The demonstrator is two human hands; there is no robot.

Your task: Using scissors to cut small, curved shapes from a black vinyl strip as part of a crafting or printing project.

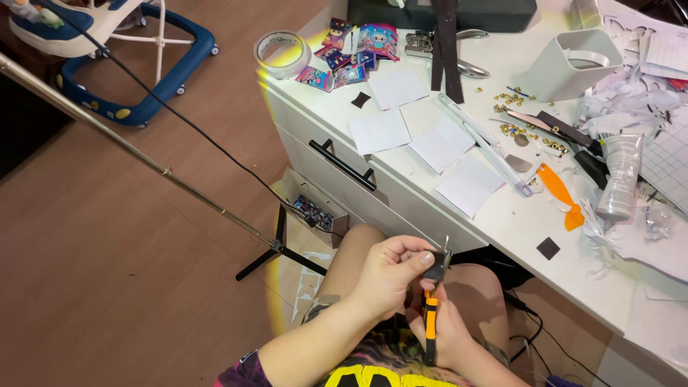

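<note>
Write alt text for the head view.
Seated at a cluttered white desk, a person's left hand pinches a small dark piece while the right hand holds an orange-and-black tool against it. White paper squares lie on the desk.

Four white paper squares (380, 131), perhaps three small dark squares (548, 248)

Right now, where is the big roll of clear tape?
In the head view, the roll of clear tape sits at the white desk's far left corner, beside the colourful little packets.
</note>
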